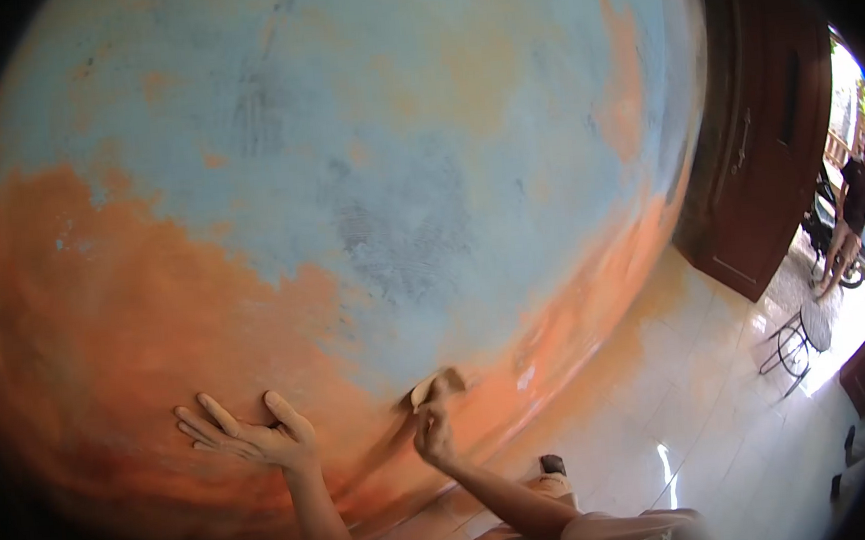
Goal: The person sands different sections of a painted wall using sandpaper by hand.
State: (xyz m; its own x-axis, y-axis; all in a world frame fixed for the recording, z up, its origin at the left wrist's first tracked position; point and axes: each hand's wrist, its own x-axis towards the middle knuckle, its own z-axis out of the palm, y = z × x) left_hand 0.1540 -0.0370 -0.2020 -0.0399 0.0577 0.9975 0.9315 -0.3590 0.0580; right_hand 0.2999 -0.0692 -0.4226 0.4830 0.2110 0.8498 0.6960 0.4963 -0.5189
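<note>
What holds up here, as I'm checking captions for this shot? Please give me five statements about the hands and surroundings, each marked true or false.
1. The right hand holds a small pale tool at the large rounded surface. True.
2. Both hands hold tools. False: the left hand shows no tool and is spread open.
3. The large rounded surface is plain green all over. False: it is patchy blue and orange.
4. A person in a dark top is near the right edge of the view. True.
5. A stool stands to the left of both hands in the picture. False: the stool is to their right.
</note>
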